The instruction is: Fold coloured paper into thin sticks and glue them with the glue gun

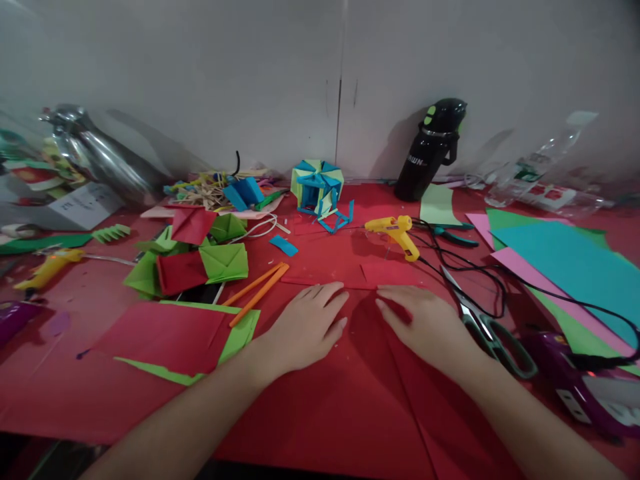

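My left hand (307, 327) lies palm down on the red tabletop, its fingers stretched out and thumb apart. Beneath its fingertips is the near edge of a red paper strip (325, 283). Opposite it, my right hand (425, 323) is also open, its fingertips at the strip's right part, where a folded red flap (390, 273) shows. The paper is hard to tell from the red table, and my fingers hide part of it. Grey-handled scissors (480, 320) lie open just right of my right hand. Two orange paper strips (257, 293) rest left of my left hand.
Ahead stand a yellow glue gun (395, 233) with a black cord and a blue-and-yellow paper lantern (317, 187). Folded red and green paper pieces (225, 262) are piled at left. Coloured sheets (570, 260) and a purple device (575, 380) lie at right; a black bottle (430, 153) stands behind.
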The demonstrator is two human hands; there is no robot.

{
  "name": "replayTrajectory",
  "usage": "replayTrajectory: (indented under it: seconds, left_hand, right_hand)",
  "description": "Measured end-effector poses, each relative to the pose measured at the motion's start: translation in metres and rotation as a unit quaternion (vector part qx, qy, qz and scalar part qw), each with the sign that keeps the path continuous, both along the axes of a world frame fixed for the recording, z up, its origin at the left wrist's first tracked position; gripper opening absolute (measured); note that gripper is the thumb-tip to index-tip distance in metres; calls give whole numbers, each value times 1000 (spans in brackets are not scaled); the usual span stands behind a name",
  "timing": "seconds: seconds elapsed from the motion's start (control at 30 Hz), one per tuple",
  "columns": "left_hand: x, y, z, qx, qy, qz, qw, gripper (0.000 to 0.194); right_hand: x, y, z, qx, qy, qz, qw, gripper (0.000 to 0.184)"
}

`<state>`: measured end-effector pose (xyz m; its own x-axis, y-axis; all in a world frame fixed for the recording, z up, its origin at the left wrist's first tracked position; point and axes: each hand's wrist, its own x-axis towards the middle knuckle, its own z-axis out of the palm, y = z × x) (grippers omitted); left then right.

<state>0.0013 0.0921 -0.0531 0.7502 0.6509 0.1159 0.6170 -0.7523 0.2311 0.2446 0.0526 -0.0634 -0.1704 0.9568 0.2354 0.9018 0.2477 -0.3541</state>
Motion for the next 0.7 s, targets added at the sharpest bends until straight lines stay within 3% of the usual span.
replayTrajectory:
  seconds: [0.1, 0.3, 0.7]
  left_hand:
    - [-1, -1, 1, -2, 16, -2, 1000, 45]
    - [-2, -5, 4, -15, 41, 10, 999, 51]
    - [-4, -7, 5, 5, 66, -2, 998, 55]
  right_hand:
    - [11, 2, 5, -15, -29, -61, 998, 29]
    - [23, 1, 15, -74, -94, -109, 987, 35]
    - [49, 3, 24, -126, -121, -125, 977, 43]
